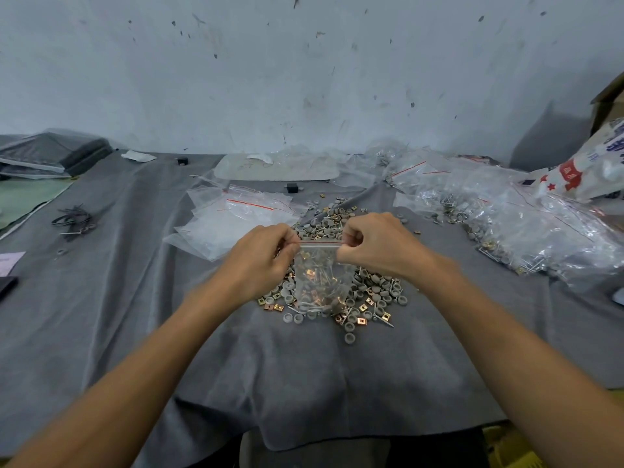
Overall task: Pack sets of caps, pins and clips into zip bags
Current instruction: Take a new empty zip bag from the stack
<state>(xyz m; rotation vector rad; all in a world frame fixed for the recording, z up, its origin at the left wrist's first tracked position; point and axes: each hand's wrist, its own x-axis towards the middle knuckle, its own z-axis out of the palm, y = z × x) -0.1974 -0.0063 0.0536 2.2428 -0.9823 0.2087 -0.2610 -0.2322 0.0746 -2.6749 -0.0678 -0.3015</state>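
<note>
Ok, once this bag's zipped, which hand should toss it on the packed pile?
Right, probably. The right hand pinches the zip bag at its top corner, and the packed bags lie on that side. The left hand sits nearer the empty bags.

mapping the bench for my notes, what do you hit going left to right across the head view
black ties → left hand → held zip bag → right hand → pile of filled bags
</note>
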